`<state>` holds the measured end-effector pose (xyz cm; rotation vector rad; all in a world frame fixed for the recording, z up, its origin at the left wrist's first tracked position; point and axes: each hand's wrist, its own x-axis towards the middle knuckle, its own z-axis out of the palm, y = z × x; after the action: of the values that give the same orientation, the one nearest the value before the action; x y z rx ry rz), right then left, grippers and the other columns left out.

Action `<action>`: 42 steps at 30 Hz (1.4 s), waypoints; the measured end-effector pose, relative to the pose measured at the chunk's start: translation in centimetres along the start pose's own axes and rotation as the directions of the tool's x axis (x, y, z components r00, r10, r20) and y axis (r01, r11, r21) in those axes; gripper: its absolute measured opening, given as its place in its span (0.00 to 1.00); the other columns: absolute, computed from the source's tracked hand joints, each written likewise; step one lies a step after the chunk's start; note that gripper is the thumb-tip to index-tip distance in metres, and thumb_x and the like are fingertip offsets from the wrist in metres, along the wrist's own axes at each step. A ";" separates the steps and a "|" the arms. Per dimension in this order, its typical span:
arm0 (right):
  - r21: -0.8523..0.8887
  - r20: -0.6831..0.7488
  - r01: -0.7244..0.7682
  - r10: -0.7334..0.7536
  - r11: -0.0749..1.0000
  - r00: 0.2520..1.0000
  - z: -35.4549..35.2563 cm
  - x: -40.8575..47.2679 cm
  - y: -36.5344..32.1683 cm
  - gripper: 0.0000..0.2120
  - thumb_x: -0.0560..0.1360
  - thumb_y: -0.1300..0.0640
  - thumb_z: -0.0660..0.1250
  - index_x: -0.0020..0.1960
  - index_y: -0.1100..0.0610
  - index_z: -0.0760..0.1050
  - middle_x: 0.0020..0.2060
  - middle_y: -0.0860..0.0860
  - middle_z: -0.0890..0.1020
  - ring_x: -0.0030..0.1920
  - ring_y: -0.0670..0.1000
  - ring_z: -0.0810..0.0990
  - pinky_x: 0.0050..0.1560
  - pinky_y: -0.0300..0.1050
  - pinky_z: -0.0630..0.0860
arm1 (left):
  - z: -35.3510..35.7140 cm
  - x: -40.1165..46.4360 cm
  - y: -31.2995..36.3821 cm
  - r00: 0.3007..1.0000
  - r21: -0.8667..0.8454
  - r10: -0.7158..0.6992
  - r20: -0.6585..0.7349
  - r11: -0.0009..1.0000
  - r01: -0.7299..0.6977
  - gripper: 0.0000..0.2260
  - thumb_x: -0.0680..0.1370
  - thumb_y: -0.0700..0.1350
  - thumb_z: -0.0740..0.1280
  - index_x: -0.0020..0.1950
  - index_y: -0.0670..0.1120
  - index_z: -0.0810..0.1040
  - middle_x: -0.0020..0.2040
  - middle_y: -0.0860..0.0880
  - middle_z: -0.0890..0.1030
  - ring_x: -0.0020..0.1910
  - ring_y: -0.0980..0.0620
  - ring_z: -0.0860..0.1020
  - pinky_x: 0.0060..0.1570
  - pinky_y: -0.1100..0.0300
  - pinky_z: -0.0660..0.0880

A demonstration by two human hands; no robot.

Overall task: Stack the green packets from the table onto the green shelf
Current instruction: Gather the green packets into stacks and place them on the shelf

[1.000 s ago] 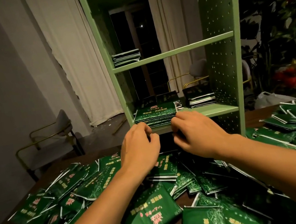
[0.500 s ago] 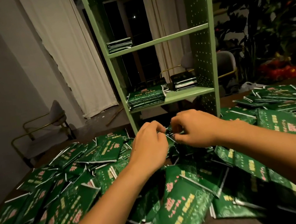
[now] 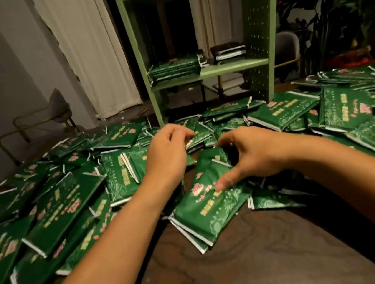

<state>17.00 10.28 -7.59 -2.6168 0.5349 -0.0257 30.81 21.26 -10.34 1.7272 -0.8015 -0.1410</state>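
Several green packets (image 3: 59, 206) lie scattered across the dark wooden table (image 3: 244, 258). My right hand (image 3: 253, 157) grips a small stack of green packets (image 3: 209, 205) in front of me, thumb on its face and fingers curled over its far end. My left hand (image 3: 169, 153) is just left of it, fingers curled down onto the edge of a packet (image 3: 201, 135) in the pile. The green shelf (image 3: 231, 67) stands at the table's far edge. Its lower board holds a stack of green packets (image 3: 174, 68) and a darker stack (image 3: 229, 51).
More packets (image 3: 356, 110) are heaped on the right side of the table. A chair (image 3: 58, 106) stands at the left by a white curtain (image 3: 88, 47). Another chair (image 3: 287, 47) and a dark plant (image 3: 342, 2) are behind the shelf at the right.
Both hands have come back from the shelf's lower board to the pile on the table. My right hand has taken hold of a small stack of packets.
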 end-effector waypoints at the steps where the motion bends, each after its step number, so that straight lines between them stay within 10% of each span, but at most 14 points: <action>1: 0.026 -0.001 0.007 -0.007 1.000 1.000 0.0 -0.1 0.1 0.48 0.61 0.38 0.80 0.74 0.53 0.67 0.67 0.46 0.77 0.63 0.48 0.77 0.65 0.40 0.72 | -0.1 0.0 0.0 1.000 -0.045 -0.017 -0.003 0.999 0.017 0.11 0.78 0.47 0.62 0.41 0.51 0.82 0.46 0.50 0.83 0.52 0.48 0.81 0.60 0.46 0.77; 5: 0.163 -0.017 0.066 -0.064 0.984 0.998 0.5 -0.8 0.6 0.30 0.66 0.44 0.79 0.63 0.47 0.70 0.55 0.36 0.76 0.52 0.38 0.77 0.57 0.31 0.72 | -0.2 -0.4 -0.2 0.999 -0.097 -0.035 -0.006 0.995 0.034 0.12 0.71 0.52 0.60 0.42 0.50 0.81 0.46 0.48 0.84 0.52 0.47 0.82 0.61 0.42 0.77; 10: 0.462 -0.178 0.140 -0.063 0.875 0.982 -0.4 -1.4 1.8 0.15 0.72 0.58 0.75 0.56 0.54 0.76 0.50 0.49 0.85 0.48 0.45 0.85 0.49 0.42 0.83 | -0.2 -0.6 -0.2 0.998 -0.247 -0.068 0.020 0.966 0.071 0.10 0.81 0.51 0.64 0.45 0.47 0.78 0.47 0.45 0.83 0.49 0.48 0.83 0.51 0.57 0.79; 15: 0.638 -0.401 0.206 0.092 0.742 0.911 -0.2 -1.0 3.2 0.15 0.74 0.61 0.74 0.59 0.54 0.77 0.49 0.49 0.86 0.48 0.47 0.86 0.47 0.42 0.82 | -0.9 -1.8 0.5 0.989 -0.346 -0.051 0.136 0.933 0.096 0.12 0.76 0.52 0.71 0.54 0.47 0.81 0.51 0.44 0.85 0.46 0.52 0.85 0.45 0.61 0.79; 24: 0.722 -0.266 0.236 -0.053 0.650 0.962 0.6 -1.0 2.8 0.24 0.72 0.69 0.74 0.65 0.53 0.74 0.54 0.49 0.86 0.54 0.48 0.85 0.54 0.43 0.82 | -0.8 -2.4 0.3 0.986 -0.278 0.021 0.163 0.960 0.025 0.15 0.70 0.38 0.79 0.55 0.45 0.83 0.49 0.49 0.87 0.49 0.49 0.86 0.51 0.52 0.82; 32: 0.727 -0.413 0.367 -0.058 0.580 0.909 0.9 -0.7 2.1 0.10 0.80 0.57 0.65 0.60 0.57 0.79 0.52 0.51 0.87 0.52 0.51 0.86 0.52 0.45 0.83 | -0.5 -3.2 1.5 0.940 -0.400 0.079 0.331 0.915 0.063 0.11 0.74 0.39 0.74 0.56 0.48 0.82 0.50 0.49 0.87 0.51 0.48 0.86 0.44 0.53 0.84; 42: 0.439 -0.389 0.183 0.003 0.880 0.921 2.8 0.2 1.2 0.21 0.77 0.43 0.67 0.67 0.51 0.71 0.52 0.45 0.82 0.48 0.47 0.84 0.50 0.49 0.82 | -2.7 -1.5 1.5 0.998 -0.366 0.046 0.047 0.930 -0.025 0.04 0.82 0.44 0.68 0.51 0.48 0.82 0.47 0.48 0.87 0.47 0.48 0.86 0.41 0.53 0.84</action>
<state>17.05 10.41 -10.64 -2.1536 0.4593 -0.6301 30.27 24.14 -8.58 1.3607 -0.7906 -0.2956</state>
